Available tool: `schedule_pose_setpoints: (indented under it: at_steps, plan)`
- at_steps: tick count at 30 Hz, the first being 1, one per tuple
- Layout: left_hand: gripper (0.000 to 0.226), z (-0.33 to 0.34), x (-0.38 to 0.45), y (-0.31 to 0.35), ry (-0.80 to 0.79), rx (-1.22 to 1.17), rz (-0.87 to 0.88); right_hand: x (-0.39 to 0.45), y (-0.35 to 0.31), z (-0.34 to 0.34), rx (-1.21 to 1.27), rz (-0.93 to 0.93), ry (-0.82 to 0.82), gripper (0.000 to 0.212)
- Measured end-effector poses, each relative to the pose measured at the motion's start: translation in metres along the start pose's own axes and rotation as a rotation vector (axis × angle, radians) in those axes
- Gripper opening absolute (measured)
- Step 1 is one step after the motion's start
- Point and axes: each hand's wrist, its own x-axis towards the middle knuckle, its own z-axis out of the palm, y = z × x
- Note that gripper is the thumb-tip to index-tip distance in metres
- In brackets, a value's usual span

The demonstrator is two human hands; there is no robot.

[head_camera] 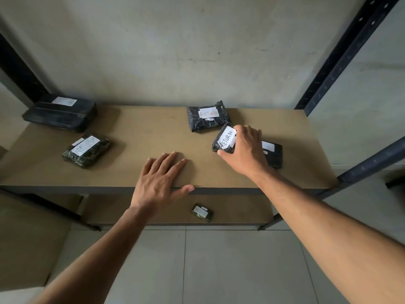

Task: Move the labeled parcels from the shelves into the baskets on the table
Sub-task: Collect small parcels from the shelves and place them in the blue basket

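Note:
My right hand point(243, 150) grips a small black parcel point(223, 140) with a white label reading RETURN, tilted up off the brown shelf board point(153, 132). Just behind it lies another black RETURN parcel point(207, 116). A flat black parcel point(272, 152) lies partly hidden under my right hand. At the left sit a greenish parcel point(86, 150) with a white label and a large black parcel point(60, 113) in the back corner. My left hand point(160, 181) rests flat with fingers spread on the shelf's front edge. No baskets are in view.
A small labeled parcel point(202, 212) lies on the lower shelf point(241, 211). Dark metal uprights point(341, 55) frame the rack at right and left. A grey wall stands behind, a tiled floor point(208, 266) below, and a brown board point(28, 238) at lower left.

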Motion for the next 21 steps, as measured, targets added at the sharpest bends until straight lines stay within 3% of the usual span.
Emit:
schedule_pose_setpoints:
  at_steps: [4, 8, 12, 17, 21]
  plan:
    - [0.086, -0.003, -0.001, 0.001, -0.010, 0.011, -0.001, -0.013, -0.008, -0.018, 0.322, -0.047, 0.033, 0.070]
    - [0.085, -0.006, 0.000, 0.001, -0.020, -0.010, -0.002, -0.046, -0.037, -0.053, 0.822, 0.148, -0.011, 0.076]
    - [0.092, -0.027, -0.001, 0.007, -0.184, -0.140, -0.040, -0.091, -0.069, -0.086, 1.346, 0.350, -0.130, 0.064]
    - [0.075, -0.115, -0.067, 0.025, -0.166, -0.397, -0.154, -0.142, -0.123, -0.144, 1.502, 0.503, -0.260, 0.060]
    - [0.071, -0.203, -0.153, 0.002, -0.102, -0.471, -0.171, -0.168, -0.186, -0.195, 1.545, 0.554, -0.352, 0.063]
